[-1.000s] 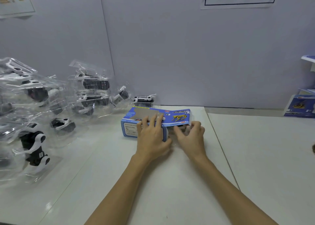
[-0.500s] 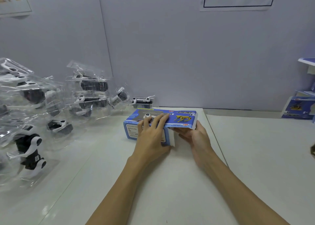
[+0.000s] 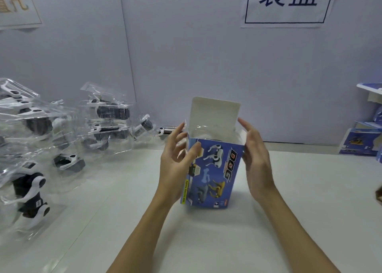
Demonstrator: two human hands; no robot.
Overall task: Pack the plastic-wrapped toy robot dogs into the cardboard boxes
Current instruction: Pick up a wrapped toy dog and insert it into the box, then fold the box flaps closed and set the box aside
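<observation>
A blue cardboard box [image 3: 215, 173] printed with robot dogs stands upright on the white table [image 3: 206, 241], its top flap raised and open. Clear plastic and a dark shape show inside its mouth. My left hand [image 3: 175, 165] is at the box's left side, thumb on the front face, fingers loosely spread. My right hand [image 3: 256, 159] lies flat against the box's right side with straight fingers. A pile of plastic-wrapped black-and-white toy robot dogs [image 3: 41, 148] covers the table's left part.
More blue boxes [image 3: 359, 142] are stacked at the far right against the wall. A grey partition wall with a paper sign [image 3: 289, 3] stands close behind the table. A table seam runs along the right half.
The box lay flat on its side under both hands; now it stands upright with its top flap open, and my hands have shifted to its left and right sides.
</observation>
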